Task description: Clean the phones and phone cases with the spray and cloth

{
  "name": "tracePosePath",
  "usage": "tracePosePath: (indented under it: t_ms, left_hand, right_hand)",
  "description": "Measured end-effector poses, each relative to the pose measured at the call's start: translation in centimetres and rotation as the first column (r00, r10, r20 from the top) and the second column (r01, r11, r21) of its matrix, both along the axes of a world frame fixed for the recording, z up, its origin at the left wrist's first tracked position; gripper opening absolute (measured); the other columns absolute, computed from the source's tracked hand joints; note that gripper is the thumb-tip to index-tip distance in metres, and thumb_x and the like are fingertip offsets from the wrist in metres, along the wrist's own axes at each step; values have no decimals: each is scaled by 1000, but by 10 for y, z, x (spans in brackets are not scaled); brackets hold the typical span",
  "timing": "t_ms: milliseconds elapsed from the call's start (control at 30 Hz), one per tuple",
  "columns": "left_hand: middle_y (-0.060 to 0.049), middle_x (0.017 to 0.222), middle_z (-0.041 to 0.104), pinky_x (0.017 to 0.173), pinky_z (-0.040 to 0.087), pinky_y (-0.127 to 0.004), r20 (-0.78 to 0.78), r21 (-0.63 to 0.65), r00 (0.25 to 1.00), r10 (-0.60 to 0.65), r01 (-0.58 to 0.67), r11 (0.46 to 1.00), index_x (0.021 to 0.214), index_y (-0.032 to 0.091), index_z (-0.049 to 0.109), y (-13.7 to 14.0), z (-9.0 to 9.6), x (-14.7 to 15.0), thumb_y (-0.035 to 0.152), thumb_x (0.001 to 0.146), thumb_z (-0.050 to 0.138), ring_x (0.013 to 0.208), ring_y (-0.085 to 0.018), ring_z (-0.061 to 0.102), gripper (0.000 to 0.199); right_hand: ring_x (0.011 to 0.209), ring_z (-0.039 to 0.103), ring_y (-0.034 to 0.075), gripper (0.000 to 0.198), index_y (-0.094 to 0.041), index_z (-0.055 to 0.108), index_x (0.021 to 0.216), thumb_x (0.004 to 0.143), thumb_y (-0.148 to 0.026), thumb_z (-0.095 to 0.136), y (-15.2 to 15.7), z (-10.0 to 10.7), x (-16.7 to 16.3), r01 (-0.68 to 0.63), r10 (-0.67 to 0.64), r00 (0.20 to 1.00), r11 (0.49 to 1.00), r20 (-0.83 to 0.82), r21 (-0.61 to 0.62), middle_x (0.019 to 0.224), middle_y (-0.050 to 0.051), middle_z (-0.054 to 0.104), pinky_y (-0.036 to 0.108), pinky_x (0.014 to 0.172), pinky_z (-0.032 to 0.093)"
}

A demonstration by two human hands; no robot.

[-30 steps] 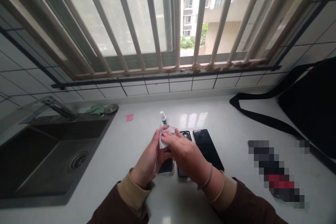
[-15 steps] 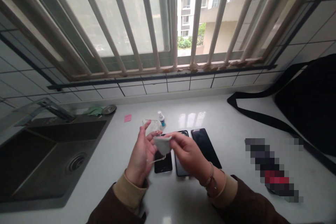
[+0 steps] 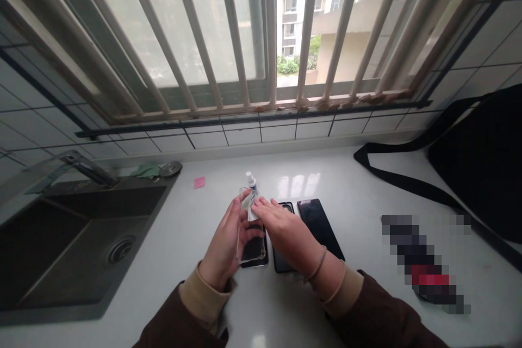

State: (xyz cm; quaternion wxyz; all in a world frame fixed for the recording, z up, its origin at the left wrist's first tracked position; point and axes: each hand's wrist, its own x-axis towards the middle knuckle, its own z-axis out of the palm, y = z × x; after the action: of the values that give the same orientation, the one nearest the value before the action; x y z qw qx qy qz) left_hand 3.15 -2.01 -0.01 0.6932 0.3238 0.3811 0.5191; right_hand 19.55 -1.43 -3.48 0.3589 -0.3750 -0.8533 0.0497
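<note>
Back down over the phones on white counter (image 3: 367, 196) by barred window: left hand (image 3: 225, 242) grips clear case (image 3: 248, 239), right hand (image 3: 285, 234) presses cloth (image 3: 249, 207) on it.

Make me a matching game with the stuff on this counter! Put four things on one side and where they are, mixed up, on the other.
Things:
1. clear phone case
2. white cloth
3. pink note
4. black bag

Places:
A. far right of the counter
B. lying alone near the sink's corner
C. held in the left hand
D. pressed on the case by the right hand

Pairs: 1-C, 2-D, 3-B, 4-A
</note>
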Motion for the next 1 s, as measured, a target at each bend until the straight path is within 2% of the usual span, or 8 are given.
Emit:
tracePosePath:
  t_ms: [100,300,533,633,733,800,867,1000]
  left_hand:
    - [-14,119,76,73,63,-31,21,-3,997,80,-80,997,151,27,57,2,0,-1,55,101,67,100,-26,76,58]
    - [-8,94,75,75,62,-32,57,-25,962,267,-266,964,154,29,54,10,-1,-9,61,101,63,82,-21,75,63]
    - [-10,100,76,81,63,-33,19,-21,941,339,-339,941,150,26,59,14,-2,-13,63,101,62,85,-20,75,62]
    - [-11,102,76,81,63,-34,25,-24,950,312,-311,950,150,28,57,13,-3,-10,63,102,61,88,-20,74,60]
    - [-10,104,74,83,63,-35,44,11,962,268,-269,963,149,28,57,11,-1,-8,62,101,63,92,-21,74,58]
    - [-10,108,73,88,64,-39,41,46,976,215,-216,975,148,29,58,8,0,-7,61,100,65,97,-22,72,58]
    - [-10,116,71,95,63,-45,22,87,990,142,-143,986,147,28,60,5,1,-6,58,100,69,103,-23,71,57]
    - [-13,129,70,104,60,-46,-84,156,996,-25,38,987,138,24,69,-1,-3,-6,50,96,77,117,-27,69,50]
  right_hand:
    - [146,60,31,42,-7,65,141,102,-1,51,-6,7,0,-63,63,997,998,35,-21,147,21,69,53,126,46]
    - [148,57,28,31,-9,70,125,102,-6,49,-19,20,-3,-213,214,977,977,26,-21,135,22,75,50,132,36]
    - [131,70,26,26,-13,74,111,100,-8,50,-22,26,-5,-309,294,946,945,-140,-106,122,19,79,46,124,46]
    - [111,75,23,27,-18,75,112,103,-14,50,-18,33,0,-292,164,915,900,-368,-324,115,11,80,39,103,58]
    - [90,75,20,27,-21,76,112,107,-26,50,-12,32,8,-230,-142,806,819,-574,-526,102,6,81,32,82,60]
    - [86,74,20,29,-20,77,112,108,-34,51,-7,28,12,-129,-336,699,809,-632,-573,98,6,80,30,76,59]
    - [83,73,21,31,-19,77,113,107,-38,53,-4,25,15,-24,-447,624,808,-640,-588,94,6,80,30,73,58]
    - [89,75,23,31,-20,77,115,108,-38,54,-6,27,12,-18,-402,639,844,-656,-535,97,7,80,33,81,60]
